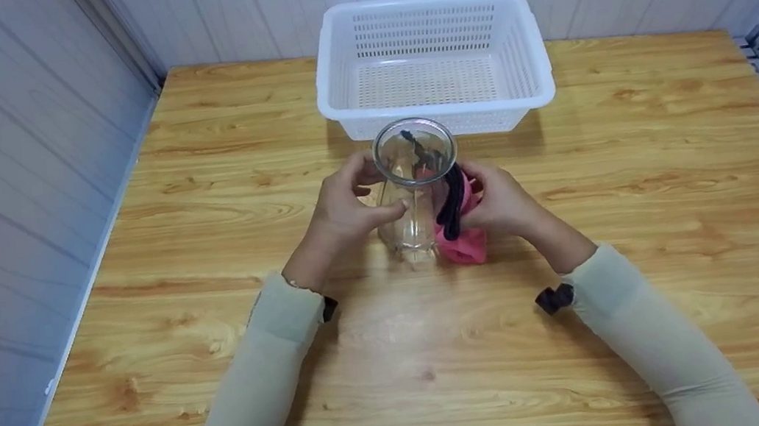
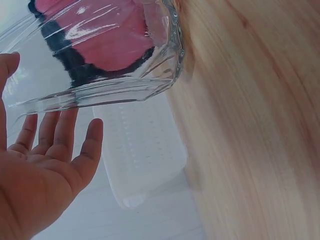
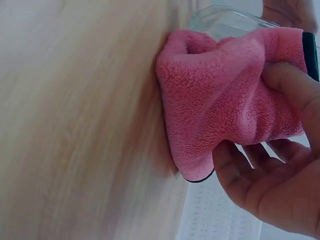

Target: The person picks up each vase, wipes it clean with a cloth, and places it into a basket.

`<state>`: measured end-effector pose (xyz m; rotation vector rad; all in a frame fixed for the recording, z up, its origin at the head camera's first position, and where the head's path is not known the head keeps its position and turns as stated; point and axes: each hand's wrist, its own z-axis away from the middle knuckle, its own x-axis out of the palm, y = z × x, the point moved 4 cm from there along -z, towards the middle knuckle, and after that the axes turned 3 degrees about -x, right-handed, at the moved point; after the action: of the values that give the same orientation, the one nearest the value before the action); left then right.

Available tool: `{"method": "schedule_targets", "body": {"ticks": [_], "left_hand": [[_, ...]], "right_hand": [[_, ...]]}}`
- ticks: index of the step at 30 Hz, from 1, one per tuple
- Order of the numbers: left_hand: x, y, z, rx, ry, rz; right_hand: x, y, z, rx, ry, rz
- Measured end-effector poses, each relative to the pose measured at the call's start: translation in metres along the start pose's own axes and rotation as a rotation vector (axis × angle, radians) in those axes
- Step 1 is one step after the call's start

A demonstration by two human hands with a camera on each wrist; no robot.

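A clear glass jar point(image 1: 400, 228) with a wide round rim stands upright on the table, its base angular in the left wrist view. My left hand point(image 1: 342, 211) holds its left side, thumb in front and fingers behind. Against the jar's right side, my right hand point(image 1: 503, 204) grips a fluffy pink cloth point(image 3: 215, 95) with dark edging. Thumb and fingers point(image 3: 232, 167) pinch the cloth in folds, and its lower end hangs at the tabletop. Through the glass, the pink and dark edging show in the left wrist view.
Behind the jar, a white plastic basket point(image 1: 440, 112) with slotted walls sits near the back wall. The wood-grain table point(image 1: 211, 281) is bordered by pale panels point(image 1: 21, 92) at the back and sides. Both forearms wear light sleeves point(image 1: 249, 395) with small dark pieces at the wrists.
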<state>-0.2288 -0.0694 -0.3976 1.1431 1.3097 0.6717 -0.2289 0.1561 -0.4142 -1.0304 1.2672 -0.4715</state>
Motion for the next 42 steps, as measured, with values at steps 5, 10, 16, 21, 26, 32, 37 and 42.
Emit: {"method": "schedule_targets", "body": {"ticks": [5, 10, 16, 21, 26, 32, 37, 42], "left_hand": [[0.001, 0.000, 0.000, 0.002, -0.002, 0.010], [0.002, 0.001, 0.000, -0.004, -0.003, 0.002], [0.003, 0.002, 0.000, 0.001, 0.000, -0.008], [0.005, 0.000, -0.001, 0.023, 0.007, -0.006], [0.005, 0.000, -0.002, 0.034, 0.013, 0.012], [0.005, 0.000, -0.002, 0.027, 0.004, 0.011], [0.004, -0.003, -0.001, 0.003, -0.006, 0.022], [0.004, -0.003, 0.000, -0.015, -0.016, 0.055]], "right_hand": [[-0.003, 0.001, 0.000, -0.001, -0.011, 0.011], [-0.010, -0.006, 0.000, -0.008, 0.043, -0.082], [-0.018, -0.027, 0.003, -0.049, 0.108, -0.177], [-0.025, -0.046, 0.007, -0.117, 0.153, -0.252], [-0.026, -0.029, 0.002, -0.138, 0.162, -0.288], [-0.020, -0.023, -0.001, -0.046, 0.087, -0.217], [-0.009, -0.008, 0.001, 0.040, 0.024, -0.186], [-0.001, 0.003, 0.004, 0.086, 0.014, -0.172]]}}
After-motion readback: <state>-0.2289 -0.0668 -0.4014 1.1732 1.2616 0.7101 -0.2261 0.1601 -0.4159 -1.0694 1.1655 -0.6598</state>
